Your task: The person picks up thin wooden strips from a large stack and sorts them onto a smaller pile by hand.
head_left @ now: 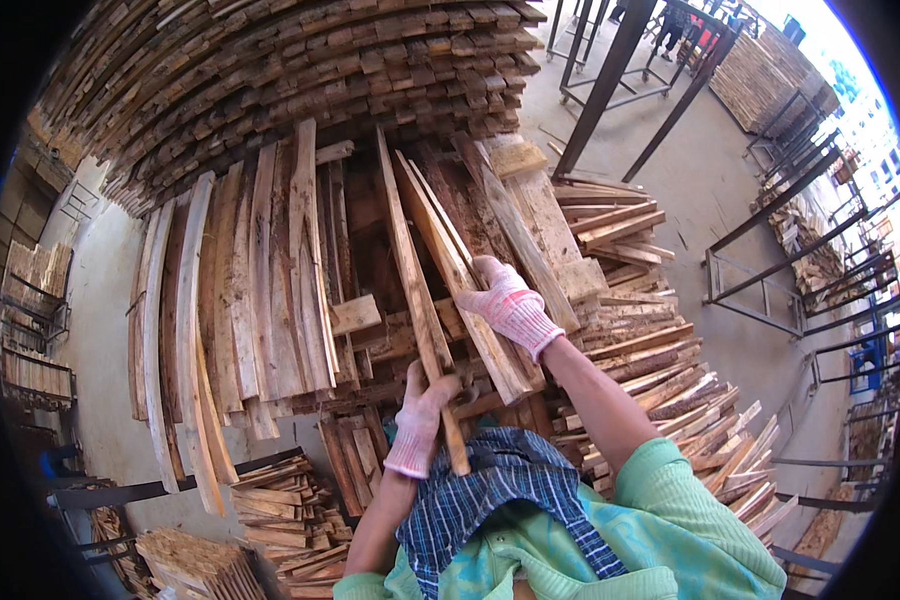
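My left hand, in a pinkish-white knit glove, is closed around the near end of a long narrow wooden strip. That strip runs away from me, over a gap in the pile of boards. To its right, my right hand, gloved the same way, rests on a wider wooden board; its thumb and fingers lie along the board's edges, gripping it. Another board slants just beyond the right hand. Several long boards lie side by side left of the strip.
A tall stack of planks stands at the far side. Loose offcuts are heaped on the right, with more sticks at the near left. Metal frames stand on the concrete floor to the right. People are far back.
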### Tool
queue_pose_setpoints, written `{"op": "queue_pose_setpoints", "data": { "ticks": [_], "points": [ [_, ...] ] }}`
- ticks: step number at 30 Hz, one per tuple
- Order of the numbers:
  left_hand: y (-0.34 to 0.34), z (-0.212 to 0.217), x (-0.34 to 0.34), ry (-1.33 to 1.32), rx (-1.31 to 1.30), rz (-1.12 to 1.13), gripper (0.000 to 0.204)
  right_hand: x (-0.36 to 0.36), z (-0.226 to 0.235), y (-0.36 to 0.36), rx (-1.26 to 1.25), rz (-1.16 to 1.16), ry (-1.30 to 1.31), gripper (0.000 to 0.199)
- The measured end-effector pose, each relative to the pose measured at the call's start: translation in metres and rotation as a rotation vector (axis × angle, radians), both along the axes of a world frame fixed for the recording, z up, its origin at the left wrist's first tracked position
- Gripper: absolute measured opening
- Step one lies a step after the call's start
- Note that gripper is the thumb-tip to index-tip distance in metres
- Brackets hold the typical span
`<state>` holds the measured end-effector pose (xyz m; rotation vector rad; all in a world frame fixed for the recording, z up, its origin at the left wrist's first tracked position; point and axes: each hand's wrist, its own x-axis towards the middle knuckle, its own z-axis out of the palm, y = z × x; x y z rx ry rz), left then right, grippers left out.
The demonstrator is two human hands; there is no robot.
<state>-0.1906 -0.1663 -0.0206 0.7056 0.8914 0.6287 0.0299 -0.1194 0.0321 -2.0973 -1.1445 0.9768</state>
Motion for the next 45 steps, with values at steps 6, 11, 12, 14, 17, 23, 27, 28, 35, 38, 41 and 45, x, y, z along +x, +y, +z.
{"op": "queue_pose_setpoints", "data": {
  "ticks": [6,11,12,14,17,23,27,28,35,38,41,45],
  "points": [
    [-0.003,-0.025,0.045,0.077,-0.161,-0.143,0.061,-0.022,-0.037,-0.018,0.108,-0.060,0.218,0.064],
    [0.001,0.027,0.032,-0.036,-0.249,-0.157,0.055,-0.039,-0.012,-0.023,0.203,-0.193,0.400,0.048],
    [-0.001,0.021,0.032,-0.070,-0.215,-0.130,0.053,-0.027,-0.033,-0.025,0.444,-0.161,0.126,0.043],
    [-0.008,0.038,0.025,0.010,-0.142,-0.072,0.046,-0.011,-0.012,-0.020,0.462,-0.214,0.049,0.037],
    [-0.027,0.026,0.031,0.345,0.095,-0.267,0.066,0.022,0.000,-0.008,0.241,-0.091,-0.664,0.051],
    [-0.024,0.041,0.037,0.464,0.220,-0.365,0.097,-0.029,0.029,0.029,0.280,-0.079,0.649,0.084],
    [0.016,0.098,-0.012,0.583,0.652,-0.733,0.113,-0.041,0.058,0.032,0.377,-0.022,0.506,0.084],
    [0.028,0.104,-0.032,0.598,0.780,-0.743,0.103,-0.042,0.062,0.030,0.387,0.003,0.549,0.086],
    [0.191,0.159,-0.195,1.952,1.063,0.005,0.086,-0.072,0.100,0.027,0.206,0.074,0.403,0.108],
    [0.244,0.133,-0.251,1.800,0.742,-0.088,0.081,-0.115,0.100,0.046,0.289,0.163,0.548,0.101],
    [0.264,0.131,-0.256,1.638,0.738,-0.123,0.075,-0.139,0.115,0.070,0.209,0.179,0.592,0.092],
    [0.277,0.150,-0.289,1.254,0.725,0.055,0.061,-0.157,0.110,0.106,0.230,0.248,0.417,0.085]
  ]
}}
